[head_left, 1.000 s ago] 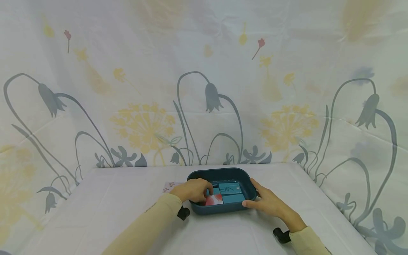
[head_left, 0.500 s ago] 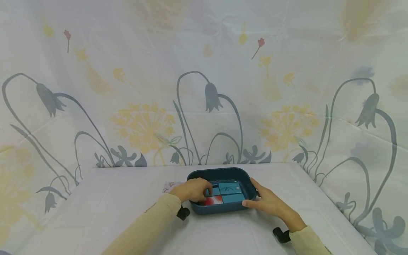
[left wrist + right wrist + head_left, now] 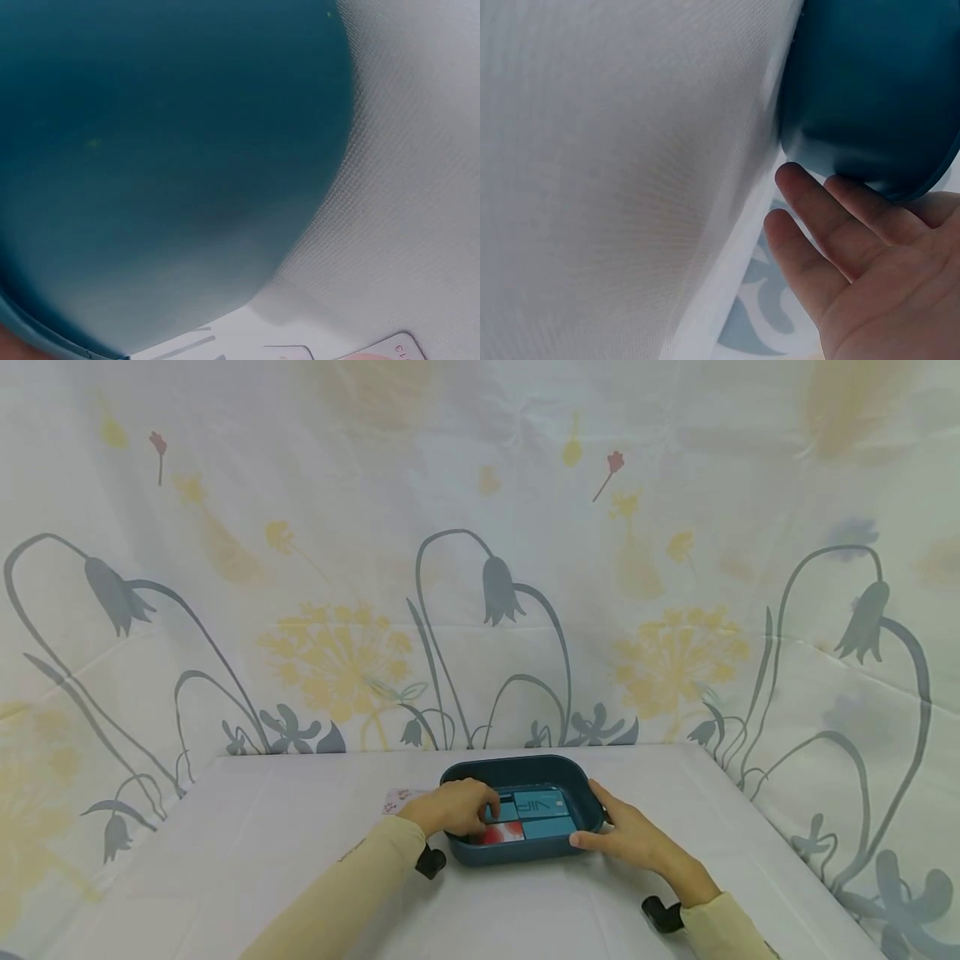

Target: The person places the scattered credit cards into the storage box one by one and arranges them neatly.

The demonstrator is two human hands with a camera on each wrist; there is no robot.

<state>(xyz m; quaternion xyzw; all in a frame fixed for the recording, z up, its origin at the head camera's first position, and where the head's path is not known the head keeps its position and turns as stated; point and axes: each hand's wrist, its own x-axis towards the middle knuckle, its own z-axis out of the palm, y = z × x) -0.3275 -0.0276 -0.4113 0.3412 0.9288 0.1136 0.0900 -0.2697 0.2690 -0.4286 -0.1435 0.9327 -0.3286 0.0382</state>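
A dark teal plastic box (image 3: 517,854) stands on the table, its outer wall filling much of both wrist views. Flat inside lie a blue card marked VIP (image 3: 542,804), a plain blue card (image 3: 549,827), a partly covered blue card (image 3: 508,812) and a red-and-white card (image 3: 504,833). My left hand (image 3: 453,807) reaches over the left rim, fingers bent down at the red-and-white card; its fingertips are partly hidden. My right hand (image 3: 633,837) holds the box's right end, thumb on the near side, other fingers around the end (image 3: 885,292).
A pale floral-patterned card (image 3: 400,800) lies on the table left of the box, partly behind my left hand. The white-covered table (image 3: 315,785) meets a flower-printed curtain (image 3: 480,677) at the back. Black wrist mounts (image 3: 662,914) hang below both wrists.
The red-and-white card looked paler a second ago and now shows deeper red. Both hands and the box have stayed in nearly the same place.
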